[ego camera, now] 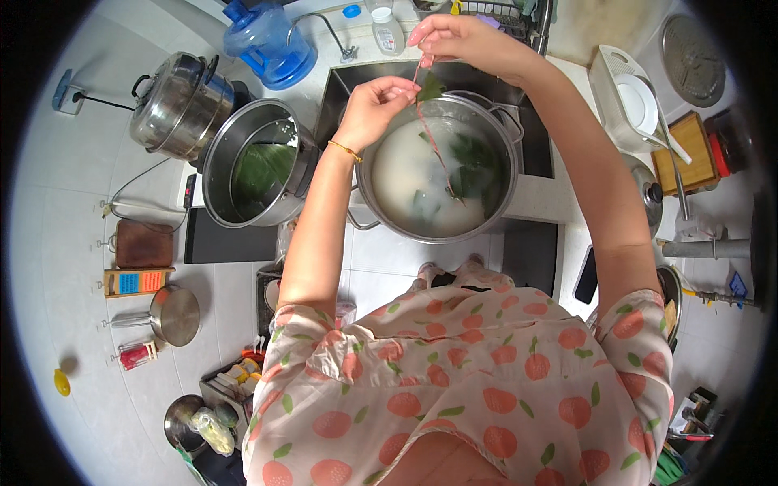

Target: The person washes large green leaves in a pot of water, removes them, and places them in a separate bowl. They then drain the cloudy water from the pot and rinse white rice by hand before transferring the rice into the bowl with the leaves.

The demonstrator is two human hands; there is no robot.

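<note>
My left hand pinches a small folded green leaf parcel above the far rim of a large steel pot. My right hand, higher up, grips a thin red-and-white string. This string runs down past my left fingertips and trails over the pot. Whitish contents under cloudy water fill the pot, with dark green leaf pieces at its right side. Whether the string is wound around the parcel is hidden by my fingers.
The pot stands over the sink edge. At left, another steel pot holds green leaves in water. Behind it are a lidded steamer and a blue water jug. A phone lies on the right counter, near a dish rack.
</note>
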